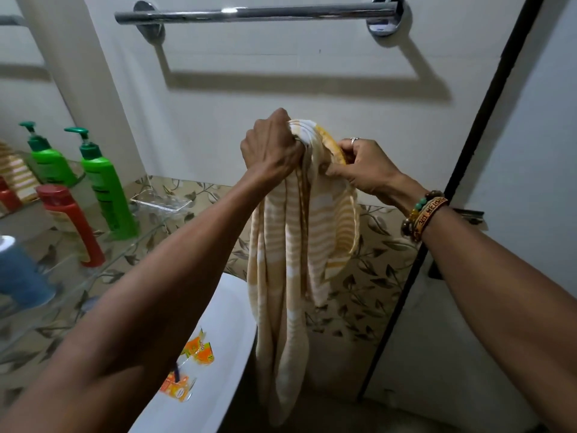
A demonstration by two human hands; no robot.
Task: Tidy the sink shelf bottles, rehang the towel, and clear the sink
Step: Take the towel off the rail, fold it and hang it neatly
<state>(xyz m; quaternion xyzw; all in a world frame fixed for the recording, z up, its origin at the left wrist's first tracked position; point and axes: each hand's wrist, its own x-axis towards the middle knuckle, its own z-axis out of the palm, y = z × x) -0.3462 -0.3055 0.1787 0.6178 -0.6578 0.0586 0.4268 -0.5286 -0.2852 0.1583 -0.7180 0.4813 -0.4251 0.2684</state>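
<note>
Both forearms [140, 307] reach up from the bottom edge to the towel [290, 245], a yellow-and-white striped cloth bunched at frame centre and hanging in long folds below the hands. The left hand [271, 145] curls its fingers tight round the gathered top; the right hand [362, 167] pinches the yellow edge beside it. It looks light, soft and limp, so it will likely sag wherever unsupported; holding two corners of one edge should spread it. At the top, the chrome bar [256, 12] is bare. Lower left, orange wrappers [199, 348] lie in the white sink [224, 307]; bottles [106, 189] stand on the glass shelf [131, 242] at left.
</note>
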